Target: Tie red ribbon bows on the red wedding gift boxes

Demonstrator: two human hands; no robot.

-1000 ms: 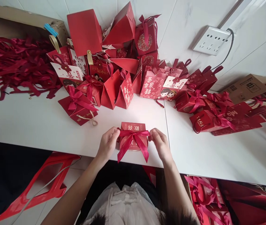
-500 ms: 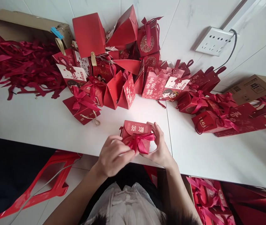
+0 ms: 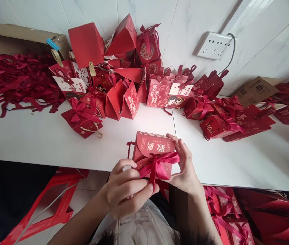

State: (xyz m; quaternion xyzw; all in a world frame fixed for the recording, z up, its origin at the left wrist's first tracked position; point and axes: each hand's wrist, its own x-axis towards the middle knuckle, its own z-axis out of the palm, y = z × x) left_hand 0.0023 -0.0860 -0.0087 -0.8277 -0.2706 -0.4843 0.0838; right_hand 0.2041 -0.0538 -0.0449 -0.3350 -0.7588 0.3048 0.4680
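Note:
A small red gift box [image 3: 152, 149] with gold characters on its flap is lifted over the near edge of the white table [image 3: 45, 139]. A red satin ribbon bow [image 3: 159, 165] is tied across its front. My right hand [image 3: 185, 166] grips the box's right side, thumb at the bow's loop. My left hand [image 3: 128, 189] is closed in a pinch on the ribbon's hanging tails just below the box.
Many red gift boxes and bags [image 3: 124, 78] are piled against the tiled wall. Loose red ribbons [image 3: 17, 81] lie at the left beside a cardboard box [image 3: 22, 34]. A power strip [image 3: 213, 45] hangs on the wall. A red stool [image 3: 52, 200] stands below left.
A second ago both hands pulled the bow's loops apart with the box on the table. Since then the box has been lifted toward me, and my left hand dropped to the ribbon tails.

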